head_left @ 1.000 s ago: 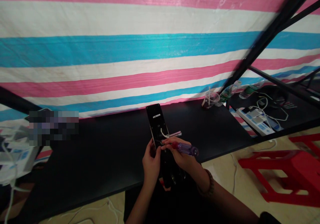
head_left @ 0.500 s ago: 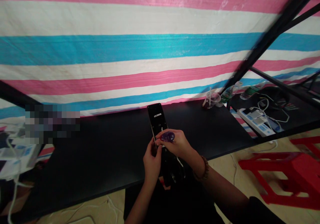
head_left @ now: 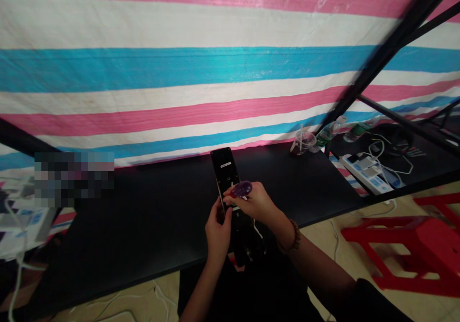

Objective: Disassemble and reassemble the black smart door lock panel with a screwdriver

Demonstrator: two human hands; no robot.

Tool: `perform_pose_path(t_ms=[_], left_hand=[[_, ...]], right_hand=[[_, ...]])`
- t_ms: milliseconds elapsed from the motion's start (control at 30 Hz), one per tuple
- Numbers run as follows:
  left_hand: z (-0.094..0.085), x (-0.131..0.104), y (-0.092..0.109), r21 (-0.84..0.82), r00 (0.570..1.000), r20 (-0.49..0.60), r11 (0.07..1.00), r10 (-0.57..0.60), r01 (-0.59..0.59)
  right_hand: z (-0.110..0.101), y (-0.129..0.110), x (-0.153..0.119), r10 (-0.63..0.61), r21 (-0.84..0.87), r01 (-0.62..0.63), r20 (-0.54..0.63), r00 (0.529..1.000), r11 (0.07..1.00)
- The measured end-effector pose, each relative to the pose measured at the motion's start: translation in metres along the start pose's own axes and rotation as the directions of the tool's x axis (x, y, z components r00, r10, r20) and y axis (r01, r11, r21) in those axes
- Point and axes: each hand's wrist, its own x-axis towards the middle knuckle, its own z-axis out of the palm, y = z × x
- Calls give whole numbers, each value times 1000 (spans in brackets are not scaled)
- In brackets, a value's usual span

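Observation:
A long, flat black device (head_left: pixel 224 165) with a small white label stands out past my hands over the black table (head_left: pixel 154 212). My left hand (head_left: pixel 218 226) grips its left edge, fingers and thumb closed on it. My right hand (head_left: pixel 257 203) is closed round a tool with a rounded purple handle (head_left: pixel 242 189), held over the device; the tool's tip is hidden by my fingers. Below my hands hangs a dark object (head_left: pixel 247 243) with a white cord, its shape hard to make out.
A plastic cup (head_left: pixel 304 142) and a clear bottle (head_left: pixel 329 130) stand at the table's back right. A white power strip (head_left: pixel 366 171) with cables lies on the right-hand surface. Red stools (head_left: pixel 417 245) are at the right, beyond the table edge. Striped sheeting (head_left: pixel 201 68) hangs behind.
The purple handle has tilted and shifted slightly upward with my right hand. My left hand keeps its hold on the device.

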Motion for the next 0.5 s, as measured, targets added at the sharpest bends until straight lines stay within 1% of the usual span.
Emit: perform_pose_path(t_ms=[33, 100, 167, 233, 300, 400, 500], left_hand=[[0, 0, -1, 9, 1000, 4, 1000, 6, -6], [-1, 0, -3, 26, 1000, 7, 1000, 12, -12], [-1, 0, -5, 28, 1000, 13, 1000, 6, -6], [-1, 1, -5, 30, 1000, 21, 1000, 2, -2], [-1, 1, -5, 49, 1000, 20, 999, 5, -6], [-2, 1, -4, 99, 1000, 14, 995, 20, -22], [-2, 1, -5, 124, 999, 13, 992, 35, -37]], right_hand=[[3, 2, 0, 4, 7, -4, -35, 999, 1000], [7, 5, 1, 16, 35, -14, -63, 998, 999], [7, 5, 1, 38, 79, -35, -35, 999, 996], [2, 3, 2, 33, 100, -37, 39, 999, 994], [-5, -1, 3, -5, 77, -4, 120, 993, 997], [-15, -9, 6, -47, -17, 53, 241, 969, 998], [-17, -14, 12, -22, -116, 66, 350, 937, 991]])
